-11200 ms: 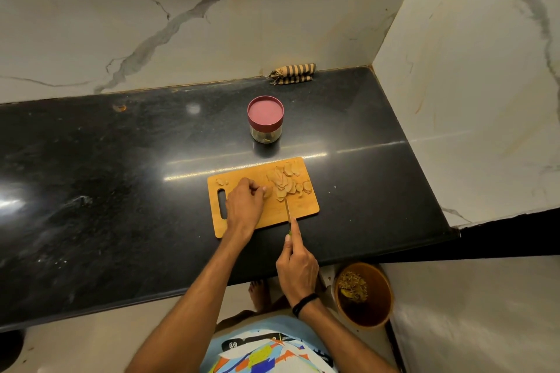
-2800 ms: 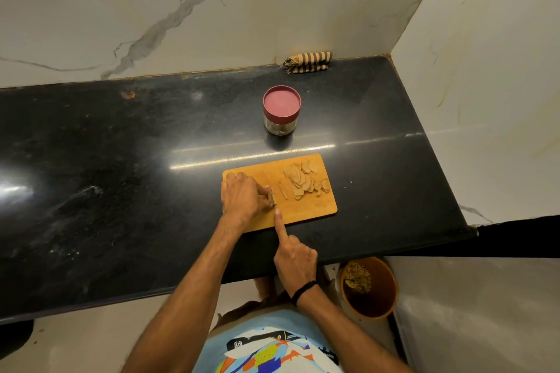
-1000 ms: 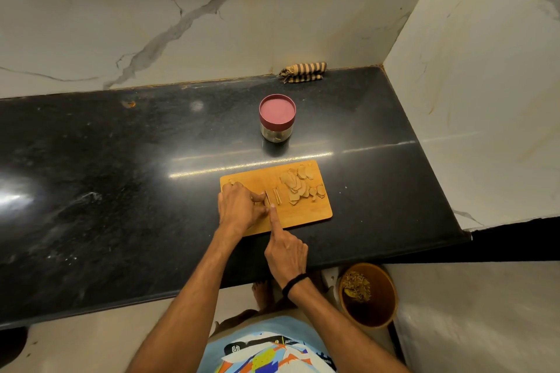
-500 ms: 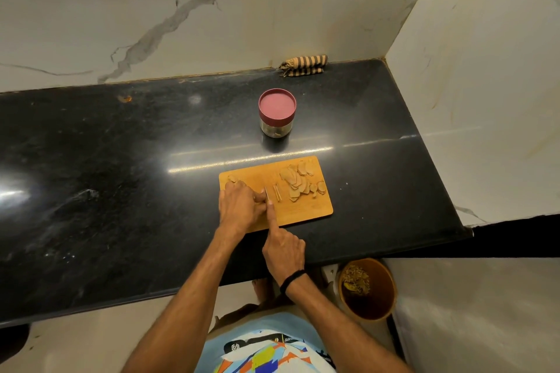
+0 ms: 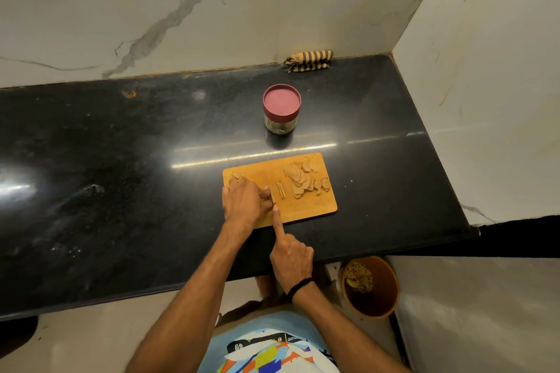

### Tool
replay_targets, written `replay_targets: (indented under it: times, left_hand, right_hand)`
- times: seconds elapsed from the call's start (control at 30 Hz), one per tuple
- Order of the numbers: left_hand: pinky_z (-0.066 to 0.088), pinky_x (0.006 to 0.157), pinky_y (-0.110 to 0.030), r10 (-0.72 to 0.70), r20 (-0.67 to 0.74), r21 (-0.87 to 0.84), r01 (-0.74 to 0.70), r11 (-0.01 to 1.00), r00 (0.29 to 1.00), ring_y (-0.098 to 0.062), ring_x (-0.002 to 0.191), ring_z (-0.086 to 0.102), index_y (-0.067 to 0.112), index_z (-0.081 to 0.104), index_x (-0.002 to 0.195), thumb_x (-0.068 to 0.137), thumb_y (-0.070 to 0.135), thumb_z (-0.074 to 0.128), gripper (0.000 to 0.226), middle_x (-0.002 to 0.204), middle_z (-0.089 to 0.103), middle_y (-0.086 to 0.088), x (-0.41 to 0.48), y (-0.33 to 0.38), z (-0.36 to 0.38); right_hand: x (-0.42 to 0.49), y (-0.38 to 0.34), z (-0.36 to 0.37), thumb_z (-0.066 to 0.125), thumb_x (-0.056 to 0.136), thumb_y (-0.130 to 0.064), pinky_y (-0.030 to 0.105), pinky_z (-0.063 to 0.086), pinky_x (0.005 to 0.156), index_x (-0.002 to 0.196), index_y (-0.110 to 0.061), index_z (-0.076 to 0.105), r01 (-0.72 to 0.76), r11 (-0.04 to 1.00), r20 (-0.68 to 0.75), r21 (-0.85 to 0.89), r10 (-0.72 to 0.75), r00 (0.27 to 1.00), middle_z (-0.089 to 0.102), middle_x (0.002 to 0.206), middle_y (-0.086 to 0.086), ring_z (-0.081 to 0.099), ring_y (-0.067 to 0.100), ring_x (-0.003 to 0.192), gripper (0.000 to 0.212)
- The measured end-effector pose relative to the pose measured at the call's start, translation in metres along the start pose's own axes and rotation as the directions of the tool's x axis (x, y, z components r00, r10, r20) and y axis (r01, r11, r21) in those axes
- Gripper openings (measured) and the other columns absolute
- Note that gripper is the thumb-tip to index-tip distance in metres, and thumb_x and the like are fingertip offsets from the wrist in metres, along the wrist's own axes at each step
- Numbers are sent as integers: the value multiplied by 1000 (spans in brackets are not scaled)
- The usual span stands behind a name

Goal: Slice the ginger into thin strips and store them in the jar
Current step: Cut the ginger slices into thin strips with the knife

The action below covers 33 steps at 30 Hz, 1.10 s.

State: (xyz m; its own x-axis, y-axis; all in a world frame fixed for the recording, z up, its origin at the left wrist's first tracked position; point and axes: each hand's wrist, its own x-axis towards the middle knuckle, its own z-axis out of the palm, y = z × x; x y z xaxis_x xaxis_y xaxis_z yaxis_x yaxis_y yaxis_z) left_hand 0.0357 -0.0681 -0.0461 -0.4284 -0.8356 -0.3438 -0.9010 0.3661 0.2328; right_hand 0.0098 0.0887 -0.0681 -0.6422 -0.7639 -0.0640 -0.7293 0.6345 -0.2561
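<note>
A wooden cutting board (image 5: 306, 209) lies on the black counter. A pile of flat ginger slices (image 5: 303, 180) sits on its right half, and two thin strips (image 5: 281, 189) lie just left of the pile. My left hand (image 5: 245, 203) presses down on a ginger piece at the board's left side, fingers curled; the piece is mostly hidden. My right hand (image 5: 291, 254) grips a knife, index finger stretched along its spine; the thin blade (image 5: 272, 198) meets my left fingertips. The jar (image 5: 281, 108), its red lid on, stands behind the board.
A striped folded cloth (image 5: 309, 60) rests at the back wall. Marble walls close off the counter at the back and right. An orange bucket (image 5: 371, 286) with scraps stands on the floor below the counter's front edge.
Over the last seconds my right hand and the knife shifted slightly left toward my left fingers. Two cut strips now lie beside the slice pile. The jar has not moved.
</note>
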Motion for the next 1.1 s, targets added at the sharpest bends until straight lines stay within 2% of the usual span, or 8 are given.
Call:
replay_targets:
  times: [0.17,0.37,0.57,0.67,0.87,1.0,1.1]
  left_hand:
    - [36,86,-36,-1,3,42,1,999,1000,-17,100,41,28,78,104,92,58,59,37,100,60,3,-1,1,0]
    - [37,88,-36,4,9,39,-4,999,1000,-19,107,46,28,77,106,90,57,62,36,102,64,4,2,1,1]
    - [41,89,-38,5,-17,-11,-5,1000,1000,-18,104,48,32,77,110,88,55,66,34,100,66,5,4,-2,6]
    - [41,88,-37,-3,-35,-58,1,998,999,-17,102,50,32,77,110,87,54,68,33,98,66,6,5,-4,11]
    - [41,86,-37,8,-47,-95,-12,995,999,-17,102,51,36,74,115,86,52,71,34,101,66,6,4,-8,18]
    - [40,85,-36,3,-51,-100,-8,995,999,-17,101,51,37,74,115,86,53,70,33,100,66,7,5,-8,19]
    - [41,87,-36,-7,-44,-109,2,994,999,-17,103,51,37,73,115,85,53,71,34,103,68,7,5,-8,18]
  right_hand:
    - [-17,12,-2,78,64,-4,20,22,38,146,-20,48,56,998,20,17,-57,998,40,47,-3,22,7,38,89]
    - [-1,9,-2,74,65,-1,22,25,36,147,-23,44,2,1000,-8,13,-2,1000,39,46,-2,24,9,36,90]
    - [-19,22,-4,75,69,-2,21,19,39,146,-22,46,31,999,5,37,-31,1000,33,49,-5,22,7,39,85]
    - [-12,21,-3,75,69,-3,21,18,39,148,-22,43,28,999,-4,45,-28,1000,30,50,-7,21,7,38,87]
    - [3,12,-1,74,71,-4,24,20,38,151,-27,29,-10,997,6,75,10,1000,37,47,-5,25,8,36,94]
    - [13,8,0,76,69,-6,23,21,39,150,-26,38,-21,998,-6,67,21,1000,35,47,-6,24,7,37,92]
    - [14,6,1,77,71,-7,23,21,40,150,-26,38,-25,997,4,74,25,1000,35,47,-6,24,6,38,90]
